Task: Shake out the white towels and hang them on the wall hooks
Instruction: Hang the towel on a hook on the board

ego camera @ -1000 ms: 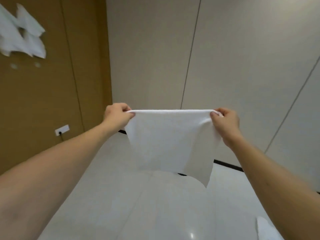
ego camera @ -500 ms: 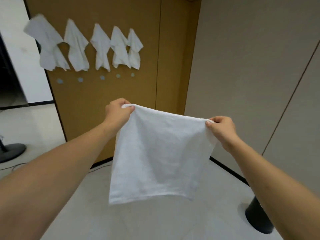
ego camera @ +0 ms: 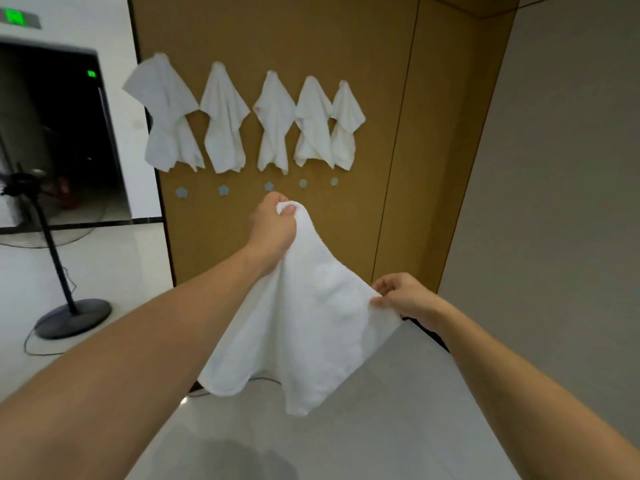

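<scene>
White towel [ego camera: 304, 327] hangs in the air in front of the brown wall panel [ego camera: 346, 46], held at two points: the left hand [ego camera: 273, 226] has its grip clamped on one bunched corner, raised high and close to the wall, while the right hand [ego camera: 403, 297] pinches the towel's edge between thumb and fingertips, lower and nearer the body. The cloth therefore runs on a slant, from the high left grip down and to the right, with the rest of it draping below both hands over the pale floor [ego camera: 346, 438]. The left hand is by far the nearer to the row of small blue star-shaped hooks [ego camera: 221, 190]; the middle one [ego camera: 269, 186] sits just above its knuckles, so the bunched corner looks to be the part that will go onto a hook. Above that row, five towels already hung [ego camera: 273, 123] fill an upper line of hooks. A pedestal fan [ego camera: 69, 313] stands on the floor to the left, well apart from the hands.
</scene>
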